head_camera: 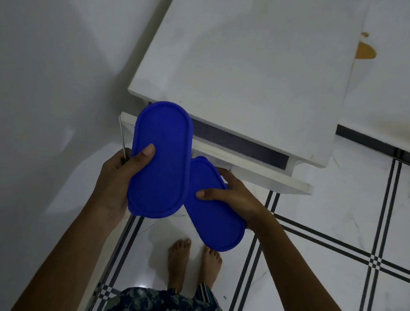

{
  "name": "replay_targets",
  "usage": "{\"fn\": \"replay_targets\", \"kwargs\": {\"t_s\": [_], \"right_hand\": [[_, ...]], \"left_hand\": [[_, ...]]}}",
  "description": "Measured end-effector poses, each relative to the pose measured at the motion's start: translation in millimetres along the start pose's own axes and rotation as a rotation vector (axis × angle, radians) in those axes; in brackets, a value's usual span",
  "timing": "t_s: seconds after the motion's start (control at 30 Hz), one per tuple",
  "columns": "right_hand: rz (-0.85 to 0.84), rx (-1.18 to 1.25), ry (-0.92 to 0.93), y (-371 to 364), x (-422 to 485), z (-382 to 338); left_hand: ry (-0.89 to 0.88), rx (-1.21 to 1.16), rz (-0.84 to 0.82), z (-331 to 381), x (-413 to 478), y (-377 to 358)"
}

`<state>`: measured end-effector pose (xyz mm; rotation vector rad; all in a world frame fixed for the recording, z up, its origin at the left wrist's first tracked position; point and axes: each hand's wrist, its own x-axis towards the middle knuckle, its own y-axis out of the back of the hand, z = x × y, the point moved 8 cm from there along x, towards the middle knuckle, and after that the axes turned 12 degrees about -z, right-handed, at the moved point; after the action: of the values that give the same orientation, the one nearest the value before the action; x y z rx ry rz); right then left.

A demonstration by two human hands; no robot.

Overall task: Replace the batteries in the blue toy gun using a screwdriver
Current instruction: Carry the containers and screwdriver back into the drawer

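My left hand [120,180] grips a blue oval box [160,159] by its near end, thumb on the lid. The same hand also holds a thin screwdriver [121,135] whose metal shaft sticks up past the box's left side. My right hand [230,194] grips a second blue oval box [212,213], thumb across its lid. This box sits lower and partly under the first. Both boxes hang in the air in front of a white table. No toy gun or batteries are visible.
A white table [257,60] stands ahead, with a lower shelf [247,166] under its top. A grey wall is on the left. The floor is white tile with black lines [339,254], and my bare feet [193,261] stand on it. An orange stain [365,51] lies at the far right.
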<state>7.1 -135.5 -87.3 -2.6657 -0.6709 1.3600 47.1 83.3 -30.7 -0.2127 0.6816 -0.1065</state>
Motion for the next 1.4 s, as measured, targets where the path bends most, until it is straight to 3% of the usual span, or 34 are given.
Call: {"fn": "replay_targets", "kwargs": {"t_s": [0.17, 0.27, 0.4, 0.8, 0.93, 1.13, 1.23, 1.4], "right_hand": [[-0.09, -0.002, 0.022, -23, -33, 0], [-0.196, 0.232, 0.016, -36, -62, -4], [-0.265, 0.527, -0.01, -37, -91, -7], [0.093, 0.724, 0.133, 25, -65, -14], [0.234, 0.686, 0.115, 40, -51, -2], [0.38, 0.741, 0.183, 49, -40, 9], [0.518, 0.631, 0.233, 61, -37, 7], [0.702, 0.185, 0.197, 77, -30, 1]], "left_hand": [[-0.028, -0.063, -0.046, 17, -10, -8], [-0.028, -0.181, -0.063, 28, -19, -9], [0.025, -0.113, -0.041, 36, -22, -2], [0.218, 0.076, -0.11, 1, 9, -34], [0.31, 0.294, -0.097, -11, 27, -36], [0.296, 0.301, -0.169, -17, 68, -53], [0.327, 0.305, -0.201, -20, 85, -54], [0.351, 0.348, -0.303, -32, 93, -56]]}}
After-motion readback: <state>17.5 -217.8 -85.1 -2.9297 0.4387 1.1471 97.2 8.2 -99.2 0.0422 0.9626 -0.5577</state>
